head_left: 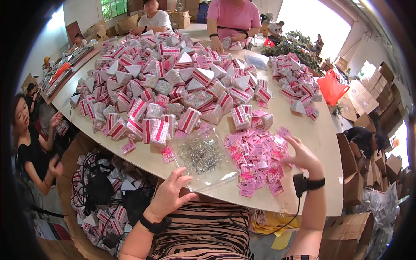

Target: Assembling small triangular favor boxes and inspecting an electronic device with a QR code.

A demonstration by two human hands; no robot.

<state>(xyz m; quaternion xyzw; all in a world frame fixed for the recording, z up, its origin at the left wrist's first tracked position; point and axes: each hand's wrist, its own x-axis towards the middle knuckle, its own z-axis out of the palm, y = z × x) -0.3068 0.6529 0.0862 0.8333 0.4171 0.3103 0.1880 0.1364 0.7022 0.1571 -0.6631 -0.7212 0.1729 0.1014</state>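
Observation:
My left hand (170, 193) is open at the near edge of the table, its fingers apart beside a clear plastic bag (212, 180). Small silver metal pieces (201, 155) lie heaped on the bag, too fine to tell exactly. To the right, my right hand (300, 155) is also open, with curved fingers spread at the edge of a pile of pink printed cards (255, 158). Beyond both hands rises a big heap of cake-slice-shaped pieces (190, 119) in pink, white and red. A single pink card (167, 154) lies left of the bag.
A smaller pile of cake-slice pieces (299, 82) sits at the right, near a red plastic bag (333, 86). A large carton (69, 190) below the table's left edge holds more slices and black cables. Across the table, a person in pink (234, 21) handles slices.

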